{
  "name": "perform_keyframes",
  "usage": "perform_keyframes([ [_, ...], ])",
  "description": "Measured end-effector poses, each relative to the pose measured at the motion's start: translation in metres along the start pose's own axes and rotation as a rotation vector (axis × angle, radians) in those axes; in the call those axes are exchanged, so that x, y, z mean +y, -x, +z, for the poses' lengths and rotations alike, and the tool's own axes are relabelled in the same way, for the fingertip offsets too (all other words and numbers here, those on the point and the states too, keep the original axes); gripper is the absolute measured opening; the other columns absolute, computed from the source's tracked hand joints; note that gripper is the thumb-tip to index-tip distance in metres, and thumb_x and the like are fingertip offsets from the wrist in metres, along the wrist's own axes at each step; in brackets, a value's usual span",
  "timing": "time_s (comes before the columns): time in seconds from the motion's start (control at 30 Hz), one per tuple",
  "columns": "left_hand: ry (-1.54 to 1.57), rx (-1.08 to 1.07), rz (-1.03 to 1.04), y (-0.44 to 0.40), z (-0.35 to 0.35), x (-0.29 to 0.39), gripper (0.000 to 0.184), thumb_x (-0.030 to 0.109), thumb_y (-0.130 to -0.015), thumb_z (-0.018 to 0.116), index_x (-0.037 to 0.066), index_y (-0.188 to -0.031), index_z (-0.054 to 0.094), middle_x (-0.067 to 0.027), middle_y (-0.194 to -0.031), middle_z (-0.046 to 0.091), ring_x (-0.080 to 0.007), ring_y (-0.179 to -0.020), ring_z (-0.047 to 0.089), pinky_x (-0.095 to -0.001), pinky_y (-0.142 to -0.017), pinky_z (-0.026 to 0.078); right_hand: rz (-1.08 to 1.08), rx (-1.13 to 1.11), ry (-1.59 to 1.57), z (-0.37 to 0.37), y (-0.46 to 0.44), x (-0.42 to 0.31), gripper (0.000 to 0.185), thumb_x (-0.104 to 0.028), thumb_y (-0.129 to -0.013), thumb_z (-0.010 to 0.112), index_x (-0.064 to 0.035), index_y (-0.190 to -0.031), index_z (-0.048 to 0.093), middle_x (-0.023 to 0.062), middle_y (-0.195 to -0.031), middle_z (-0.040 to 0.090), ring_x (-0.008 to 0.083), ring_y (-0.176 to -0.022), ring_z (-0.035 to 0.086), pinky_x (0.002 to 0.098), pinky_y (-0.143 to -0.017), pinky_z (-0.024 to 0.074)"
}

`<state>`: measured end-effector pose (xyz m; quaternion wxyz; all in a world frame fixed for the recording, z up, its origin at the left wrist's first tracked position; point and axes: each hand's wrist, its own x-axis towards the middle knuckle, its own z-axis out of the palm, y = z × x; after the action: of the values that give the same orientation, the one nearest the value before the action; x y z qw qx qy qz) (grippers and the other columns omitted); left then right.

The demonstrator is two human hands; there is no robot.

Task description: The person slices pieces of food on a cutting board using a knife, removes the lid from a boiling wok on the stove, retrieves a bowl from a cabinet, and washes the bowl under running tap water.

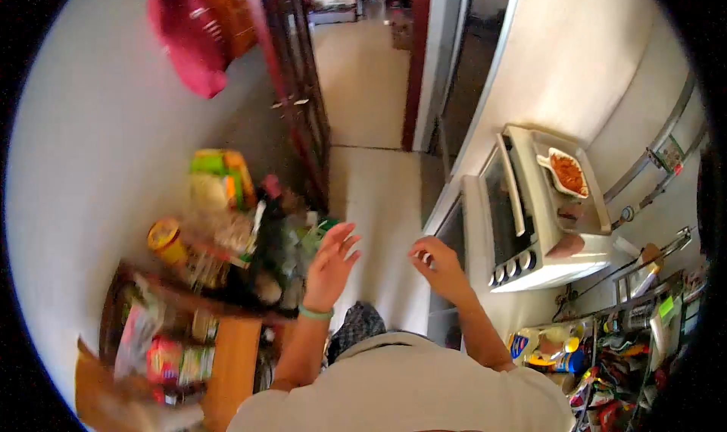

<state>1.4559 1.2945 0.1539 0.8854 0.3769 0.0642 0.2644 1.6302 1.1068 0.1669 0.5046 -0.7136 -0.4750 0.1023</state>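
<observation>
One green item (326, 226), blurred, at the right edge of the crowded shelf top, and it shows just beside your left hand's (327, 269) fingers, which are open and spread, gripping nothing! Your right hand (441, 267) is well apart from it, fingers loosely curled, a gap between them and the thumb, nothing gripped. Two hands up, one wristband (316, 311) on the left! Over right, one white oven (541, 235), one tray (596, 214) on top, one dish (566, 173) of reddish food. Pale floor (376, 197) runs to the far doorway; one red bag (185, 38) hangs far left.
</observation>
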Motion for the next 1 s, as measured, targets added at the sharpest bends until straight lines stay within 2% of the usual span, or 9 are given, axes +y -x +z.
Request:
perform_keyframes([
  [0.27, -0.717, -0.12, -0.099, -0.282, -0.05, -0.046, 0.032, 0.014, -0.086, 0.058, 0.007, -0.117, 0.056, -0.0042, -0.111, 0.058, -0.0169, -0.096, 0.056, -0.0304, -0.083, 0.044, 0.108, 0.05, 0.024, -0.03, -0.151, 0.105, 0.008, -0.003, -0.084, 0.065, -0.0045, -0.09, 0.06, 0.0083, -0.086, 0.058, 0.0179, -0.073, 0.059, 0.0288, -0.06, 0.0473],
  [0.33, -1.172, -0.311, 0.206, -0.413, -0.115, -0.11, 0.035, 0.016, -0.086, 0.06, 0.006, -0.119, 0.057, -0.0101, -0.109, 0.06, -0.0229, -0.092, 0.059, -0.0335, -0.08, 0.048, 0.194, 0.095, 0.054, -0.044, -0.198, 0.137, 0.007, -0.003, -0.084, 0.064, -0.0043, -0.089, 0.06, 0.0086, -0.085, 0.058, 0.0181, -0.073, 0.059, 0.0289, -0.06, 0.0473],
  [0.4, -1.295, -0.39, 0.177, -0.465, -0.108, -0.114, 0.038, 0.016, -0.085, 0.059, 0.003, -0.121, 0.056, -0.0171, -0.11, 0.059, -0.0292, -0.091, 0.061, -0.0367, -0.081, 0.05, 0.306, 0.145, 0.071, -0.052, -0.226, 0.154, 0.012, 0.0, -0.082, 0.065, -0.0039, -0.094, 0.061, 0.0074, -0.091, 0.061, 0.0176, -0.077, 0.061, 0.0274, -0.064, 0.0486],
  [0.47, -1.663, -0.552, 0.391, -0.556, -0.118, -0.15, 0.037, 0.011, -0.082, 0.059, 0.0, -0.117, 0.056, -0.0188, -0.11, 0.059, -0.0317, -0.093, 0.062, -0.0401, -0.081, 0.051, 0.369, 0.198, 0.096, -0.063, -0.272, 0.169, 0.012, 0.0, -0.082, 0.064, -0.0039, -0.093, 0.062, 0.0076, -0.09, 0.062, 0.0174, -0.077, 0.061, 0.0272, -0.065, 0.0492],
  [0.57, -1.759, -0.7, 0.325, -0.652, -0.086, -0.173, 0.036, 0.007, -0.079, 0.058, -0.003, -0.113, 0.055, -0.0211, -0.111, 0.058, -0.0343, -0.095, 0.062, -0.044, -0.082, 0.05, 0.385, 0.232, 0.108, -0.073, -0.321, 0.188, 0.013, 0.001, -0.082, 0.064, -0.0042, -0.093, 0.062, 0.0078, -0.092, 0.062, 0.0178, -0.077, 0.061, 0.0276, -0.064, 0.0486],
  [0.67, -1.962, -0.807, 0.185, -0.765, -0.118, -0.282, 0.035, 0.006, -0.078, 0.059, -0.003, -0.111, 0.055, -0.0215, -0.111, 0.059, -0.0362, -0.095, 0.061, -0.045, -0.083, 0.05, 0.389, 0.265, 0.168, -0.08, -0.356, 0.208, 0.008, -0.006, -0.086, 0.061, -0.0042, -0.094, 0.06, 0.011, -0.087, 0.058, 0.0227, -0.071, 0.058, 0.0322, -0.064, 0.0478],
  [0.8, -2.056, -1.098, 0.204, -0.827, -0.106, -0.317, 0.037, 0.007, -0.077, 0.06, -0.003, -0.112, 0.054, -0.021, -0.115, 0.058, -0.0351, -0.1, 0.06, -0.045, -0.088, 0.048, 0.489, 0.232, 0.193, -0.095, -0.39, 0.262, 0.009, -0.009, -0.088, 0.06, -0.0041, -0.095, 0.06, 0.0117, -0.09, 0.059, 0.0255, -0.073, 0.058, 0.0341, -0.067, 0.0479],
  [0.93, -2.122, -1.171, 0.203, -0.875, -0.131, -0.354, 0.038, 0.022, -0.089, 0.047, 0.006, -0.122, 0.056, -0.0128, -0.14, 0.042, -0.0291, -0.123, 0.044, -0.0503, -0.103, 0.034, 0.489, 0.26, 0.286, -0.117, -0.445, 0.293, 0.01, -0.012, -0.089, 0.058, -0.0047, -0.095, 0.059, 0.0127, -0.092, 0.06, 0.0317, -0.082, 0.061, 0.0379, -0.072, 0.0497],
  [1.0, -2.11, -1.385, 0.518, -0.894, -0.147, -0.37, 0.043, 0.021, -0.089, 0.048, 0.007, -0.129, 0.052, -0.0149, -0.142, 0.039, -0.0318, -0.128, 0.04, -0.0524, -0.104, 0.031, 0.519, 0.273, 0.329, -0.133, -0.473, 0.298, 0.01, -0.013, -0.089, 0.058, -0.0046, -0.095, 0.059, 0.013, -0.093, 0.06, 0.0332, -0.086, 0.061, 0.0394, -0.074, 0.0505],
])
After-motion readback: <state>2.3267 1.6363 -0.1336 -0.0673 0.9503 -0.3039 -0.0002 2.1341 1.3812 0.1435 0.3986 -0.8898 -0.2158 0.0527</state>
